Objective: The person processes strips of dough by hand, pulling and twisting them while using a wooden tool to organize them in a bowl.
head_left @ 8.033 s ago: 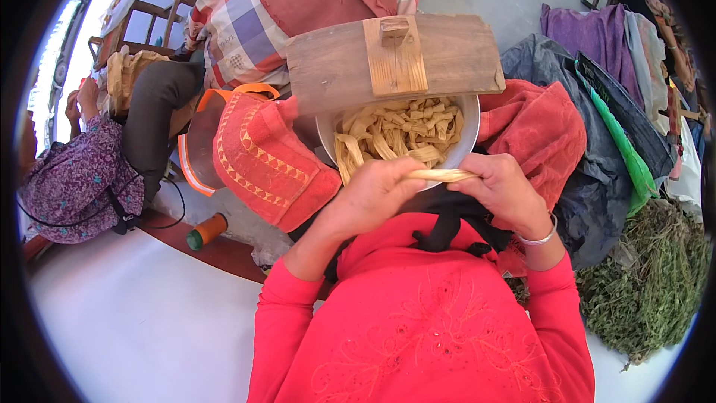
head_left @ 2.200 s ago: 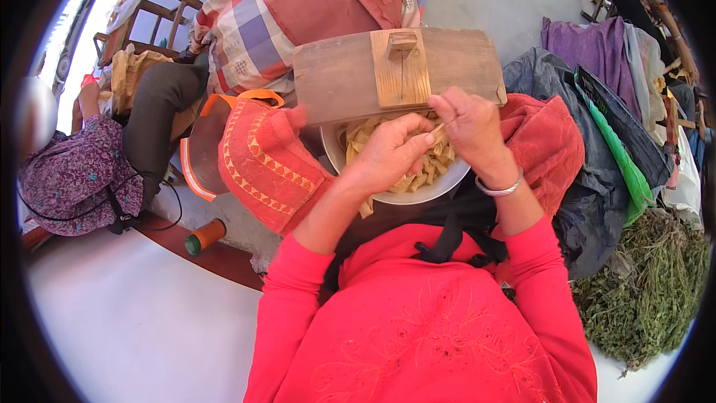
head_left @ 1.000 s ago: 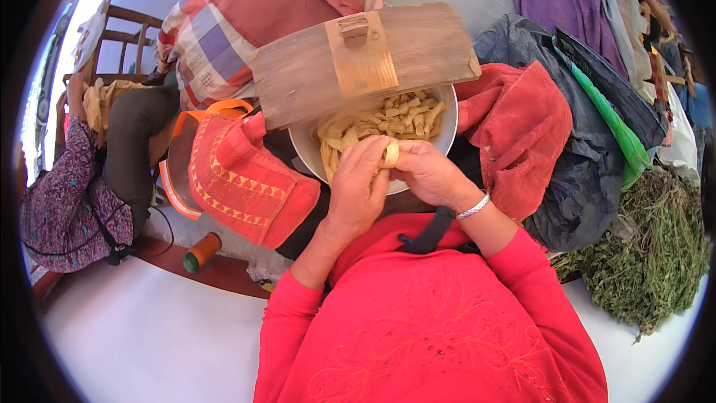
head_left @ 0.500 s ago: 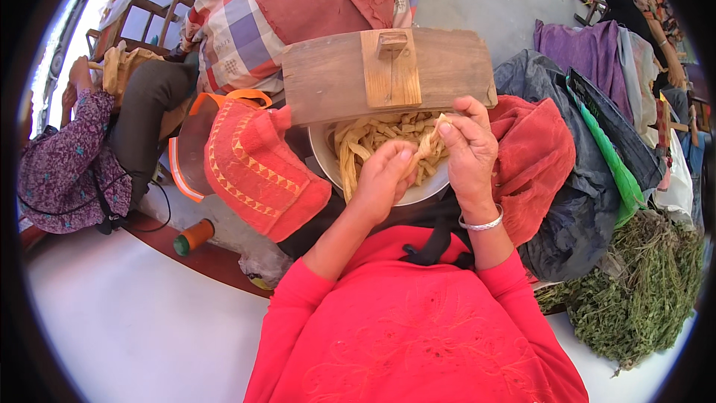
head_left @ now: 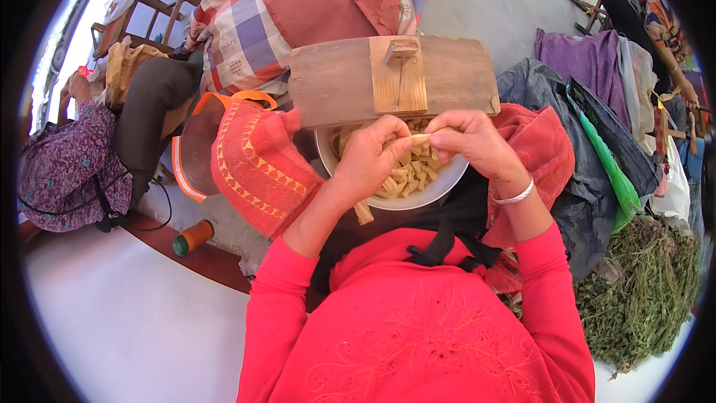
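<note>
Over a white basin (head_left: 447, 185) my left hand (head_left: 371, 160) and my right hand (head_left: 477, 148) face each other. Both pinch a pale tan strip (head_left: 419, 139), stretched level between their fingertips. Below my left hand a tan end (head_left: 364, 213) dangles past the basin's rim; whether it belongs to the same strip is hidden. Many similar flat, soft-looking strips (head_left: 406, 179) lie heaped in the basin; their material is unclear. A wooden board (head_left: 328, 82) with a lighter block and a peg spans the basin's far side, just beyond my fingers.
Red towels (head_left: 253, 172) flank the basin on both sides. Dark plastic bags (head_left: 548, 104) and a heap of dried green plants (head_left: 634, 298) fill the right. An orange thread spool (head_left: 194, 238) lies at left. A person in a purple patterned sleeve (head_left: 82, 153) sits far left; another is far right.
My hands have moved apart and turned palms down, drawing the strip out level between them. Before, they were close together with a twisted piece. A tan end now dangles below my left hand.
</note>
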A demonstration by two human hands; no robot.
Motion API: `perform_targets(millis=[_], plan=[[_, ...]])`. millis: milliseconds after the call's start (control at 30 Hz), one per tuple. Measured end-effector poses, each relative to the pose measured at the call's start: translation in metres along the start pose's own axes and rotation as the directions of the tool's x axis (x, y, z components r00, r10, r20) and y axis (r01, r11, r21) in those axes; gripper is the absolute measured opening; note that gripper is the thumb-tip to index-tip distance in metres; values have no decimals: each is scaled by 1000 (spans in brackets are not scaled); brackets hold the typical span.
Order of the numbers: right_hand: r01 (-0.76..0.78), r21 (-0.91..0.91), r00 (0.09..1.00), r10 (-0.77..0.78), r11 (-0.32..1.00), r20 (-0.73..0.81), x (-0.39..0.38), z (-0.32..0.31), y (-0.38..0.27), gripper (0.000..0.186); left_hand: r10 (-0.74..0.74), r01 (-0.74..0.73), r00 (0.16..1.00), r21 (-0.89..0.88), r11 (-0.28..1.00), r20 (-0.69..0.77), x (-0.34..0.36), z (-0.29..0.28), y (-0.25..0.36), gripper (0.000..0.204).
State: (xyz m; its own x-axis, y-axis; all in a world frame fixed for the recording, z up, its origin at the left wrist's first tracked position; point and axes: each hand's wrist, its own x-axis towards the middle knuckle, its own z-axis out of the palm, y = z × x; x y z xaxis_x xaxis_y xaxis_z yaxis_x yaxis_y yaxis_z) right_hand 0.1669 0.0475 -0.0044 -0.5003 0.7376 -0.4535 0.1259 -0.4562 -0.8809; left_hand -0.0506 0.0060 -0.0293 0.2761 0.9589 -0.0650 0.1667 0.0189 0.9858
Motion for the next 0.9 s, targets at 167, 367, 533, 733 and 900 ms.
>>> perform_targets(millis=[167, 367, 533, 733, 900], plan=[[161, 105, 964, -133, 981, -229, 21, 8, -2, 13, -124, 124, 992, -150, 981, 4, 27, -22, -2, 8], [230, -157, 893, -273, 960, -359, 57, 5, 21, 13, -122, 119, 987, -34, 992, -109, 54, -33, -22, 13], [284, -568, 749, -549, 772, -371, 70, 11, 28, 11, -119, 158, 975, 206, 966, -190, 64, -31, -37, 18], [101, -798, 771, -554, 594, -314, 47, 2, 25, 9, -26, 200, 928, 439, 876, -371, 56, -34, -41, 19], [391, -845, 553, -827, 365, -101, 17, 42, 8, 9, -176, 178, 970, 2, 984, -166, 20, 0, -27, 21]])
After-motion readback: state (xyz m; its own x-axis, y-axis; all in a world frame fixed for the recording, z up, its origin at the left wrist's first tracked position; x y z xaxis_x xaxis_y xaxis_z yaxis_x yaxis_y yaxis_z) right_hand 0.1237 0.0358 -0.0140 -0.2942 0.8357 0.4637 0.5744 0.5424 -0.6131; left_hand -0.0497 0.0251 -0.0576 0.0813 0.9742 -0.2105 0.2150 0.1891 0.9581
